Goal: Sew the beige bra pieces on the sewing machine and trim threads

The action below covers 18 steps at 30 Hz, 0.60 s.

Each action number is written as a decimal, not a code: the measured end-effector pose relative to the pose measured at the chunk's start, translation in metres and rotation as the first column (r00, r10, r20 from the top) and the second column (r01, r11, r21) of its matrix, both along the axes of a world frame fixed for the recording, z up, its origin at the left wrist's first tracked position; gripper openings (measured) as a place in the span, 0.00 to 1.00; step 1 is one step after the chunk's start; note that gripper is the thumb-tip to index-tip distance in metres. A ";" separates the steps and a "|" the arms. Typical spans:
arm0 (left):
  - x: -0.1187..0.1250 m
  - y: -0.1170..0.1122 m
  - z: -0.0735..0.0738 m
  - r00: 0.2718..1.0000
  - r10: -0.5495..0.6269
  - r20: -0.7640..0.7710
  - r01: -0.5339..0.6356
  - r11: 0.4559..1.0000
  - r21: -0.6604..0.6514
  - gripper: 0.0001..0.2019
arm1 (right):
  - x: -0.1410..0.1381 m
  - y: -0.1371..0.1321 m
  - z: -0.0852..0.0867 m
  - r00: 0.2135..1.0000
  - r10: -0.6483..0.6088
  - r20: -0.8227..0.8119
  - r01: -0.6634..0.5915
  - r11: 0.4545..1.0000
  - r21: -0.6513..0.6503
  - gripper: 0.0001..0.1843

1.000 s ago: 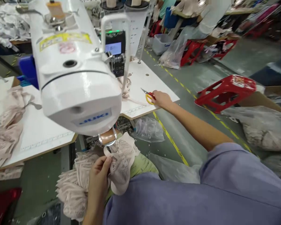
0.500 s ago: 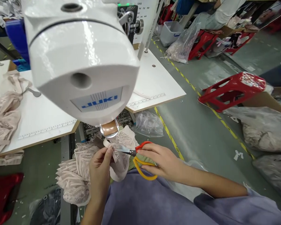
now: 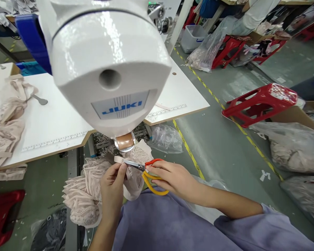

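My left hand (image 3: 112,190) pinches a pale pink lace garment piece (image 3: 136,174) just below the head of a white sewing machine (image 3: 104,66). My right hand (image 3: 172,177) is closed on scissors (image 3: 149,170) with red and yellow handles. Their blades point left and meet the strap end of the lace piece at my left fingertips. A heap of similar lace pieces (image 3: 81,198) lies in my lap to the left.
A white work table (image 3: 49,122) holds more pink garments (image 3: 5,129) at the left. A clear plastic bag (image 3: 164,137) lies under the table. On the floor to the right are an overturned red stool (image 3: 259,103), filled plastic bags (image 3: 293,146) and a yellow floor line (image 3: 188,150).
My right hand took the scissors from the table on the right and brought them to the lace piece in my left hand. My view has moved in closer under the machine head.
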State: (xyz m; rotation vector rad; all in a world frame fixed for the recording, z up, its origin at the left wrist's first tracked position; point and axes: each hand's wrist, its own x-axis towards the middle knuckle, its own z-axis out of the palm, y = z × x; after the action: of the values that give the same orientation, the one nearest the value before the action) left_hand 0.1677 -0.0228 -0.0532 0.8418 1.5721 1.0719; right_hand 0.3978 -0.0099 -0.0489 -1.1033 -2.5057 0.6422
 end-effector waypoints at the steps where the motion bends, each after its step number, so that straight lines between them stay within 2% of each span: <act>1: 0.000 0.000 -0.002 1.000 0.003 0.016 -0.003 1.000 -0.003 0.13 | 0.000 0.000 0.000 1.000 0.001 0.007 -0.001 1.000 -0.003 0.18; 5: -0.001 0.000 -0.011 0.996 0.017 0.086 -0.015 0.999 -0.031 0.14 | -0.002 0.000 -0.001 1.000 -0.002 0.007 0.002 1.000 -0.008 0.18; 8: -0.003 0.000 -0.015 0.976 0.034 0.216 -0.022 0.998 -0.058 0.14 | 0.001 0.001 -0.005 0.998 -0.013 -0.053 0.014 1.000 0.005 0.17; 13: -0.010 0.002 -0.019 0.935 0.072 0.347 -0.037 0.994 -0.107 0.16 | 0.026 0.003 -0.016 0.978 -0.164 -0.132 0.167 0.986 0.014 0.17; 16: -0.008 0.000 -0.018 0.943 0.059 0.326 -0.034 0.996 -0.082 0.15 | 0.051 0.032 -0.021 0.941 -0.331 -0.071 0.332 0.943 0.009 0.17; 18: -0.004 -0.001 -0.015 0.956 0.022 0.292 -0.005 0.998 -0.059 0.16 | 0.066 0.076 -0.023 0.894 -0.447 -0.021 0.447 0.894 0.010 0.18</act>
State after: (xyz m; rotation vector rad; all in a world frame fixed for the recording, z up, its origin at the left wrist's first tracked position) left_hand 0.1637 -0.0241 -0.0682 0.6022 1.3538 1.1007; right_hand 0.4639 0.0659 -0.0715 -1.5893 -2.1184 0.4936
